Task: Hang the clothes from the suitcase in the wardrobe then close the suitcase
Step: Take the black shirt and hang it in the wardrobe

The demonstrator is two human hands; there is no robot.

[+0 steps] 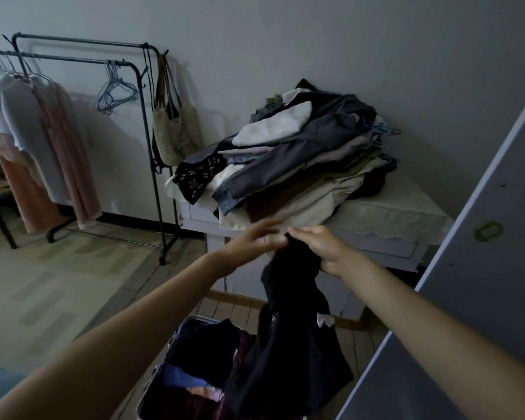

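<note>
Dark garment (288,338), held aloft above the open suitcase (191,368), hangs limp with its long axis near vertical, top edge at the hands and hem trailing toward the case. Judged soft, light and shapeless, it is best taken at the shoulders or collar. Right hand (319,250) has its grip closed on the upper edge; left hand (255,241) is blurred beside that edge, fingers extended, contact not discernible. Beyond lie a clothes pile (300,165) on a covered surface (406,213) and a rail (82,60) bearing spare hangers (117,93).
</note>
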